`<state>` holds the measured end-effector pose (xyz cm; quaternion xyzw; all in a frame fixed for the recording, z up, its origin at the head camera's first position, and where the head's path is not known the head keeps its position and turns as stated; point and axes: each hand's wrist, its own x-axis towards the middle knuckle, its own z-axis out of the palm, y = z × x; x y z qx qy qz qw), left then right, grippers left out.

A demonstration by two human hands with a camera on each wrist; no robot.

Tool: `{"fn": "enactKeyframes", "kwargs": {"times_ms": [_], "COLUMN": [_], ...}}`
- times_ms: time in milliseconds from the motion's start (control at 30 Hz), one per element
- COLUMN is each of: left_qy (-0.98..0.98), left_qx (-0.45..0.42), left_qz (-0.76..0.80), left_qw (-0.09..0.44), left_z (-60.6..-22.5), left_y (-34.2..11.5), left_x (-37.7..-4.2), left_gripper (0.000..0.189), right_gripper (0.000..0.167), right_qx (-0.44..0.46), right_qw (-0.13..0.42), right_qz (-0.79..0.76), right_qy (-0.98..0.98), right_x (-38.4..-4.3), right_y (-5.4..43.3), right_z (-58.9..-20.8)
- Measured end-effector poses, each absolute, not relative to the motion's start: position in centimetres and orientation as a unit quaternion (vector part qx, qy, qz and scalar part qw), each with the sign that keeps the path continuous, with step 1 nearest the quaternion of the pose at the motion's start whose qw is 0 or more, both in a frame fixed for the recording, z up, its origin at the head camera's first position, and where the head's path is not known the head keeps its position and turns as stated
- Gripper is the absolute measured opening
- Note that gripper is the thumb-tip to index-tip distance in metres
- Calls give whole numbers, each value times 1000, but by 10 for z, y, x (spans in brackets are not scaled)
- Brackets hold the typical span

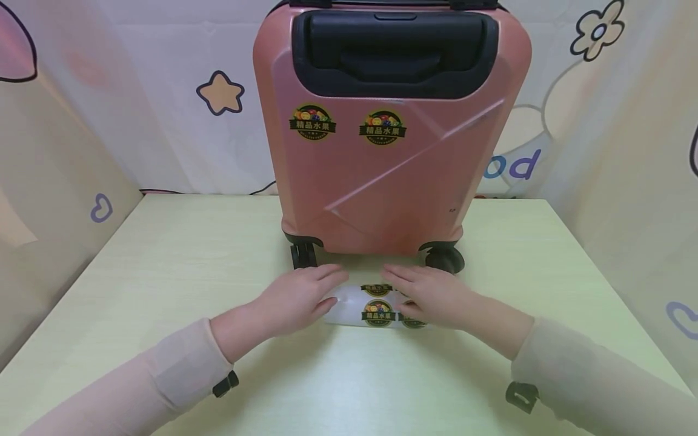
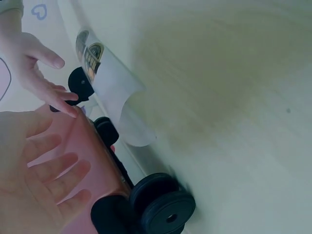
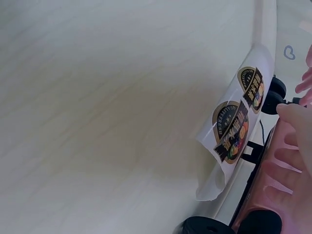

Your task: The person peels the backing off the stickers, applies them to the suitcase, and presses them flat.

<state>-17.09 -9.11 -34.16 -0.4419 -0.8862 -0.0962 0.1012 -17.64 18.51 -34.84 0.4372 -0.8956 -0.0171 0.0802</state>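
A curled sheet of round fruit stickers (image 1: 349, 306) lies on the table before a pink suitcase (image 1: 382, 194). Its black stickers with fruit pictures show toward the right side, while the left part is bare white backing. My left hand (image 1: 297, 300) hovers by the sheet's left end, fingers relaxed and holding nothing. At the right end, my right hand (image 1: 436, 297) is likewise relaxed and overlaps part of the stickers in the head view. Two matching stickers, a left one (image 1: 312, 122) and a right one (image 1: 383, 128), are on the suitcase's upper front.
The suitcase stands upright on black wheels (image 1: 444, 259), with a black handle panel (image 1: 395, 54) at its top. The pale table (image 1: 163, 266) is bordered by printed cloth (image 1: 180, 145) at the back and sides. A thin black cable (image 1: 160, 191) runs along the rear edge.
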Motion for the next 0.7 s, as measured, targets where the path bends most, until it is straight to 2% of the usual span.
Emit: {"fn": "enactKeyframes", "kwargs": {"times_ms": [133, 367, 700], "left_qy": [-892, -905, -906], "left_qx": [-435, -416, -393], "left_qz": [-95, -93, -140], "left_qw": [79, 9, -77], "left_z": [-345, -349, -354], "left_y": [-90, -87, -82], "left_x": [-168, -162, -156], "left_gripper": [42, 41, 37], "right_gripper": [55, 60, 65], "right_qx": [444, 422, 439], "right_qw": [72, 19, 17], "right_qz": [-13, -12, -10], "right_qy": [-893, -906, -898], "right_x": [-175, -173, -171], "right_y": [185, 185, 185], "right_z": [-353, -357, -363]}}
